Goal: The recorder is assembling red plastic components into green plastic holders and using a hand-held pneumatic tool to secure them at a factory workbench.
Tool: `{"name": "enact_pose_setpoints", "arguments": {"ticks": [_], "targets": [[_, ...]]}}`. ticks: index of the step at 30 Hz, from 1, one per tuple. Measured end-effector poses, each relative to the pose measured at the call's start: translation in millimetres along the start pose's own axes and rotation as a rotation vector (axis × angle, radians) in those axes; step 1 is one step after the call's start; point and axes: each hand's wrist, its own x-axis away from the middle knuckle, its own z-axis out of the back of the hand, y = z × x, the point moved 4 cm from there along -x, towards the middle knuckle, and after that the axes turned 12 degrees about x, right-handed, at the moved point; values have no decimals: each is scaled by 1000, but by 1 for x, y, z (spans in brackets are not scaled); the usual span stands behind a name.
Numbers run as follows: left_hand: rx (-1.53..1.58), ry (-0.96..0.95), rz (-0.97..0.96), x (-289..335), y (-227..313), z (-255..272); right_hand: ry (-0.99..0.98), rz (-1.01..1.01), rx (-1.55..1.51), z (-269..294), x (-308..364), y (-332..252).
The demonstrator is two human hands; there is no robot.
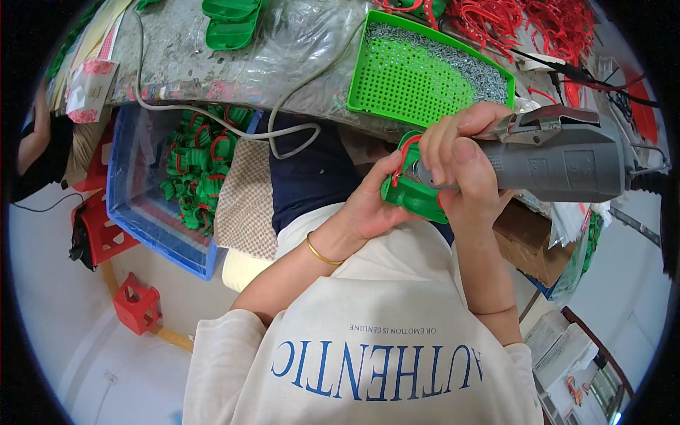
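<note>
Two hands, one green piece, one gray power tool

One green plastic piece [425,202] with a red strap [406,152] lies between the two hands. The left hand [365,212] grips it from the near left, fingers curled partly out of sight beneath it. The right hand [467,152] is closed around the front of one gray power tool [574,159], whose nose points left at the piece.

Just beyond the right hand, on the surface [180,60], sits one perforated green tray [400,78]; its small silvery metal pieces [489,81] are too many and too small to count. Farther out past the right hand is one tangled heap of red straps [559,28], also uncountable. Well beyond the left hand is one small pile of green parts [230,28], cut off by the upper edge.

Left of the left hand stands one blue bin [202,258] with many strapped green pieces [191,170], overlapping too closely for a count. Farther left are a red stool [136,304] and part of another person's arm [41,131], cropped by the dark rim. Near the right forearm is one brown box [524,230], its contents hard to make out.

The right fingers hide the tool's tip, so contact with the piece cannot be told.
</note>
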Motion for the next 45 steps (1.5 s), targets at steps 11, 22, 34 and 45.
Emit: {"name": "enact_pose_setpoints", "arguments": {"ticks": [11,22,34,45], "targets": [[-10,24,18,0,1,1,-63,63,74,2,3,8],[-48,115,-7,17,13,-13,-377,187,-327,1,-28,-25],[-567,722,-722,267,197,61,95,64,38,93,-99,-56],[-1612,514,-726,135,221,-130,176,155,412,106,-97,-76]]}}
